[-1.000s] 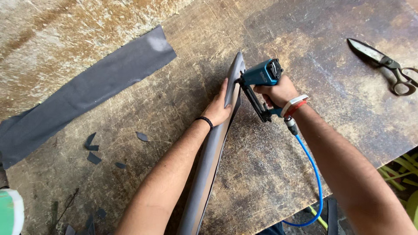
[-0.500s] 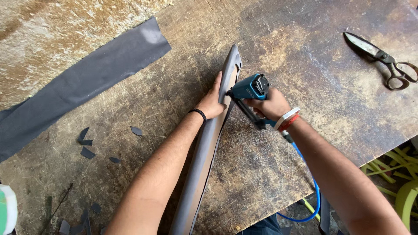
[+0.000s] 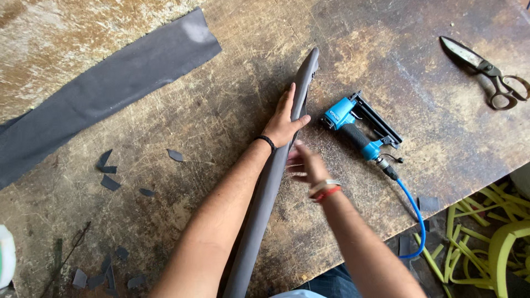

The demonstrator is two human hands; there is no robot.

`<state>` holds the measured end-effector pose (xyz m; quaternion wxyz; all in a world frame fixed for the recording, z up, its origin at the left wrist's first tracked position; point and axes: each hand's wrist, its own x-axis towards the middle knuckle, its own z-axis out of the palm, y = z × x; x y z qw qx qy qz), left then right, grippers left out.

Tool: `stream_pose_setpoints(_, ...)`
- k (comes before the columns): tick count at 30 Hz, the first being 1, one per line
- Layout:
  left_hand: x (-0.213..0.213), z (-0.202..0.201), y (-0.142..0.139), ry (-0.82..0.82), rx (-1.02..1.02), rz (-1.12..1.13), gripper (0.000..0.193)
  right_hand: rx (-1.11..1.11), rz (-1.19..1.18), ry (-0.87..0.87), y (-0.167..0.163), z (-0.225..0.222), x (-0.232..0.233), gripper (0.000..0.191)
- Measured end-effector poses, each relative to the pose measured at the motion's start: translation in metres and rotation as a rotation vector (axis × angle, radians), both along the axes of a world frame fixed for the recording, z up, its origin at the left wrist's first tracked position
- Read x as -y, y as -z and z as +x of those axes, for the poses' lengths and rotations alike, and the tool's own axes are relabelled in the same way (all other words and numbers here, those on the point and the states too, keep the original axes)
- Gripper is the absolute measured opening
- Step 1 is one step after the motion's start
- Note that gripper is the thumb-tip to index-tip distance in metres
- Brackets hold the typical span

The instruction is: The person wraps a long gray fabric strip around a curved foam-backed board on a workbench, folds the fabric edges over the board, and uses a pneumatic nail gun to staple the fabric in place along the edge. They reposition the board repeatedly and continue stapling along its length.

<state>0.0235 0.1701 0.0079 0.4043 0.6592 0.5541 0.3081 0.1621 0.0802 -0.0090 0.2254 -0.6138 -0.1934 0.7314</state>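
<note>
One long grey fabric-covered panel (image 3: 265, 193) lies along the worn wooden table (image 3: 232, 88). Left hand (image 3: 284, 118) rests flat on its upper part, fingers together. Right hand (image 3: 303, 164), blurred, is beside it, empty, fingers loosely apart. Blue pneumatic stapler (image 3: 353, 127) lies just right; scissors (image 3: 488, 69) well apart.

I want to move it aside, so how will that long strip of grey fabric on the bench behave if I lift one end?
The grey fabric strip probably flops and drapes: it lies thin and flat. Likely light, and it may drag on the rough bench.
</note>
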Motion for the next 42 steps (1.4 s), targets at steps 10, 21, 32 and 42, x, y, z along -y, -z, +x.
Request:
stream_pose_setpoints(10,0.054,-0.024,0.018,0.091,0.242,-0.007,0.087,0.196,0.243,0.332,-0.006,-0.039,-0.002,0.027)
stream_pose_setpoints(21,0.147,-0.054,0.033,0.028,0.434,-0.169,0.096,0.279,0.758,0.465,0.030,-0.076,0.001,0.030)
stream_pose_setpoints(32,0.069,-0.033,0.030,0.067,0.074,0.163,0.078,0.100,0.745,0.567,0.019,-0.089,-0.005,0.021)
stream_pose_setpoints(42,0.098,-0.040,0.010,0.004,-0.214,-0.359,0.098,1.149,1.074,-0.516,-0.017,0.051,-0.032,0.039)
